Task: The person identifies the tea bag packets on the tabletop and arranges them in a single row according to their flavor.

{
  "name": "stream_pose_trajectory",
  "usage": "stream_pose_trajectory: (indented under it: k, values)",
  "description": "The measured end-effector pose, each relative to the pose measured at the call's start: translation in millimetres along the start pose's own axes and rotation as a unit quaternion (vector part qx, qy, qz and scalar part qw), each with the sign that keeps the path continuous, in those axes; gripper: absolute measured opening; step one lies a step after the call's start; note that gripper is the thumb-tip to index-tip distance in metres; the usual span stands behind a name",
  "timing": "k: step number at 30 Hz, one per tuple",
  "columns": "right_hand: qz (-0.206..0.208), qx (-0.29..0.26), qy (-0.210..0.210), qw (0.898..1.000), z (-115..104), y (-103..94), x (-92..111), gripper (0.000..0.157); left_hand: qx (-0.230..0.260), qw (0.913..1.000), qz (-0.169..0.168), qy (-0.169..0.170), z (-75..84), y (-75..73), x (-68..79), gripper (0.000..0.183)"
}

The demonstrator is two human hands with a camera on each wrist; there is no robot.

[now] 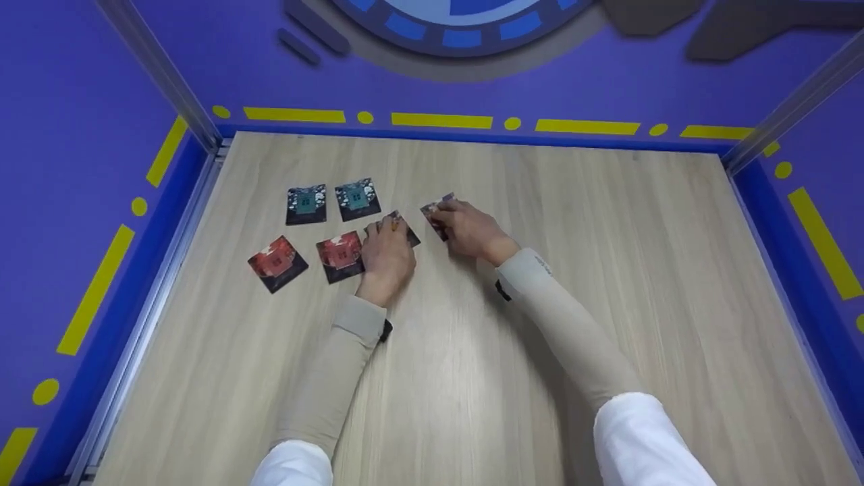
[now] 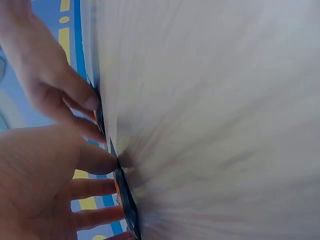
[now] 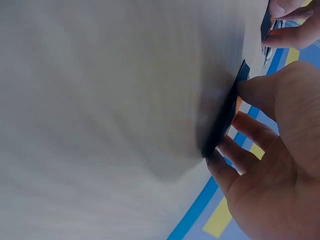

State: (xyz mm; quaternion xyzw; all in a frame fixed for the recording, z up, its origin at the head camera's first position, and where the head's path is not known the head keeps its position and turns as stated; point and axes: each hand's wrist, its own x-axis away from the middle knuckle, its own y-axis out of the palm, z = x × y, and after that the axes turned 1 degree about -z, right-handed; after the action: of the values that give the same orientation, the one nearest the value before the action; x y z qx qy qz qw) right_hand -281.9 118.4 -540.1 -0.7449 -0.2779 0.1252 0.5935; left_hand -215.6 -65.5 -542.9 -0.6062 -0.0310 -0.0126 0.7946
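Observation:
In the head view my left hand point(image 1: 389, 255) is over a small flat square packet point(image 1: 413, 237), dark with an orange patch, low at the tabletop. In the left wrist view its thumb and fingers hold that packet point(image 2: 129, 202) by the edges. To the right, my right hand point(image 1: 472, 231) grips a similar packet point(image 1: 432, 214) between thumb and fingers. The right wrist view shows this packet point(image 3: 225, 117) tilted, with a shadow beside it. Both hands partly cover their packets. A red packet point(image 1: 341, 256) lies right beside the left hand.
Another red packet point(image 1: 277, 263) lies turned at an angle farther left. Two teal packets point(image 1: 306, 204) are side by side behind the red ones. The wooden table point(image 1: 641, 283) is bounded by blue panels point(image 1: 223, 61) with yellow markings and metal posts at the corners.

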Motion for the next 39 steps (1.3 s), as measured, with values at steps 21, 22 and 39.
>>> stream_pose_trajectory:
  k: [21,22,39]
  values:
    - [0.046,-0.038,-0.014,0.998,46,1.7,71,0.043,-0.008,0.9999,-0.004,0.006,-1.2,1.6,3.1,0.045]
    - [0.05,-0.039,-0.015,0.998,48,1.1,74,0.043,-0.006,0.9999,-0.005,0.007,-1.0,1.2,3.1,0.045]
    - [0.064,-0.062,0.058,0.994,80,-1.9,132,0.044,0.003,1.0,0.0,0.006,-1.0,-1.6,3.4,0.046]
